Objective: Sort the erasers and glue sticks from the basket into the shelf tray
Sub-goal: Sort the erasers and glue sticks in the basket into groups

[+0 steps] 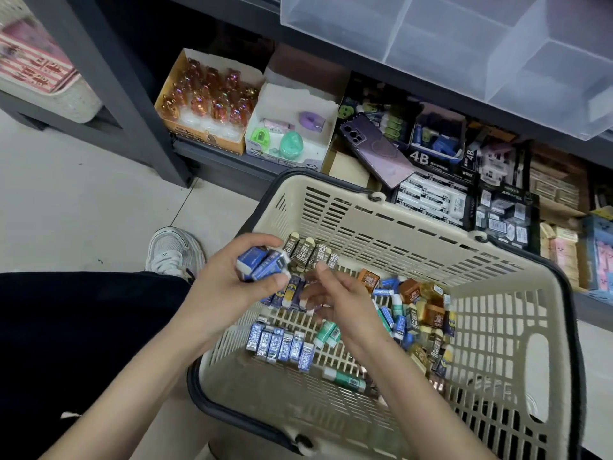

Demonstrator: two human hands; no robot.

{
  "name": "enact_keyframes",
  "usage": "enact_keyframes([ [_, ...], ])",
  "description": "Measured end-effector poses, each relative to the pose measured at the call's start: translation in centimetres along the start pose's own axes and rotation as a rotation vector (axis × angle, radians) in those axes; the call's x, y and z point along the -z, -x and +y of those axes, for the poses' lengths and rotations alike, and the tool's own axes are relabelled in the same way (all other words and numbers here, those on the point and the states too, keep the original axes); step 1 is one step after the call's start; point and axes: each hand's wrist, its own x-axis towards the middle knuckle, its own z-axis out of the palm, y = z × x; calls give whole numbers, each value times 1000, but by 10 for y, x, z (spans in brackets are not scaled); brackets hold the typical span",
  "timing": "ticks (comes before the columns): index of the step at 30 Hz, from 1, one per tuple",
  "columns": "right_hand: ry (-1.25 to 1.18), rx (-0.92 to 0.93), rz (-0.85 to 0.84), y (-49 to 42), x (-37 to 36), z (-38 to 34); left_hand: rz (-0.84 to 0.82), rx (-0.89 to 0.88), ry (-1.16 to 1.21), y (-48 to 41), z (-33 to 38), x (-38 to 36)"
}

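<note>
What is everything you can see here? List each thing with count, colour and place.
Basket: one, beige, on the floor.
Eraser row: about six, blue-silver, basket floor.
2B erasers: about five, dark, along the far wall.
Mixed erasers: many, assorted, basket's right side.
Phone: one, purple, on lower-shelf boxes.
Tray: one, clear, upper shelf.
Shoe: one, white, left of the basket.
Left hand: one, gripping blue-white erasers.
Right hand: one, fingers relaxed, above the basket.
</note>
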Motion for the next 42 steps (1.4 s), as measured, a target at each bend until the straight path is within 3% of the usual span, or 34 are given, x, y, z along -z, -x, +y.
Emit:
enact_keyframes([
  [3, 10, 46, -104, 25, -8, -21, -60, -59, -272, 2, -8, -10],
  [8, 74, 35, -34, 23, -14, -13, -123, -67, -396, 9, -21, -21],
  [10, 29, 9, -17, 22, -12, -9, -147, 14, -343, 9, -24, -21],
  [15, -74, -86, -8, 16, 13, -4, -99, 385, 56, 8, -24, -21],
  [20, 325, -227, -31, -8, 33, 34, -60, 542, 175, -4, -26, -23],
  [23, 604, -268, -128, -23, 22, 68, -96, 532, 53, -8, -30, -29],
  [28, 760, -229, -194, -33, 16, 92, -175, 464, -226, -6, -47, -33],
  [32, 700, -221, -172, -28, 36, 82, -172, 455, -425, -4, -66, -36],
  [42, 522, -223, -11, -11, 109, 70, -363, 427, -874, -11, -104, -58],
])
